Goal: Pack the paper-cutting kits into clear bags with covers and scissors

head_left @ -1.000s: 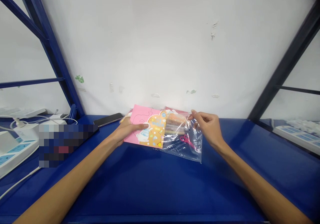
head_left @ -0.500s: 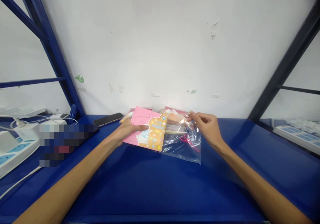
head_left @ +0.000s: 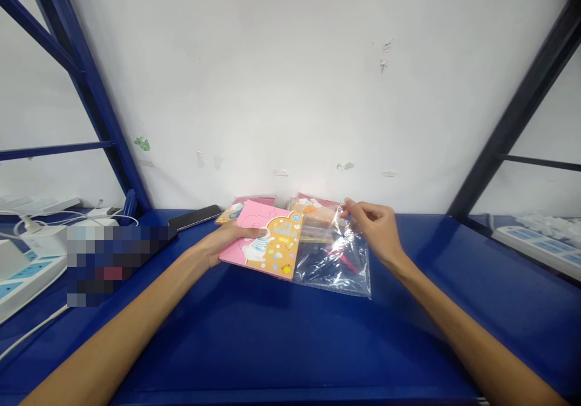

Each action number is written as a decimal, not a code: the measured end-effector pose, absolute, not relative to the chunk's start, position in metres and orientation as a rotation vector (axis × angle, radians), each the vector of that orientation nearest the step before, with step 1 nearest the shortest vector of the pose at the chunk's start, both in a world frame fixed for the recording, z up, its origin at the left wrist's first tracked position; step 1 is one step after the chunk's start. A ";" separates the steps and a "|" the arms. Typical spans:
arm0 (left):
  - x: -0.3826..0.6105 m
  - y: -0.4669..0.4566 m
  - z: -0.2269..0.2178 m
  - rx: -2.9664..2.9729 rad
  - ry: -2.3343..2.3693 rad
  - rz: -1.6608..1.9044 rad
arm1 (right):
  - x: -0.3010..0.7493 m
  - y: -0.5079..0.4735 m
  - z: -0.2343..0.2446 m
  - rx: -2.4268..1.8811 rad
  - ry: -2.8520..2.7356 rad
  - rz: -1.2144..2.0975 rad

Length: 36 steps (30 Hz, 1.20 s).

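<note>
My left hand (head_left: 231, 238) grips a pink and orange booklet (head_left: 272, 245) with a white rabbit on its cover, thumb on top and the other fingers hidden beneath. Against the booklet's right edge lies a clear plastic bag (head_left: 333, 276). My right hand (head_left: 374, 221) pinches the bag's upper right part between thumb and forefinger. Pink scissors (head_left: 347, 261) show through the film, partly lost in glare. Behind the bag, near the wall, is another pink and orange packet (head_left: 313, 203). A similar packet (head_left: 233, 209) lies behind the booklet, partly covered by it.
On the blue table (head_left: 290, 339), a black phone (head_left: 195, 217) lies to the left near the wall. Power strips (head_left: 27, 279) with white cables stand at the far left, and another power strip (head_left: 540, 248) is at the right. Blue metal posts (head_left: 97, 109) frame the space.
The booklet has tilted flatter and moved slightly down and left, uncovering more of the packet behind it. The bag's right side has shifted slightly right. Both hands keep their grips.
</note>
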<state>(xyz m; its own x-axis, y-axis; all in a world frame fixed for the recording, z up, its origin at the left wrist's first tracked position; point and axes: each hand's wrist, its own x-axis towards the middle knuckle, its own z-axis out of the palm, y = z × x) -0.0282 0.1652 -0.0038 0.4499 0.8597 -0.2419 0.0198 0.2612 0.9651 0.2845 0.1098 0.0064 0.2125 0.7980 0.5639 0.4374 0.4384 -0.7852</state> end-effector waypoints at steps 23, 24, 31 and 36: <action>-0.030 0.168 -0.008 1.147 0.944 0.684 | 0.286 0.116 0.004 -1.165 -1.397 0.403; -0.031 0.168 -0.009 1.146 0.943 0.678 | 0.286 0.116 0.004 -1.161 -1.401 0.405; -0.033 0.172 -0.012 1.179 0.899 0.682 | 0.288 0.117 0.006 -1.182 -1.391 0.472; -0.030 0.167 -0.008 1.199 0.874 0.719 | 0.292 0.124 0.002 -1.214 -1.330 0.646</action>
<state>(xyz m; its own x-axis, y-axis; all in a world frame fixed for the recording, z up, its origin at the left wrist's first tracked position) -0.0305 0.1675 -0.0079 0.4922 0.8504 -0.1861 -0.0194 0.2244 0.9743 0.2921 0.1244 0.0016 0.2018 0.9074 0.3686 0.2708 0.3100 -0.9113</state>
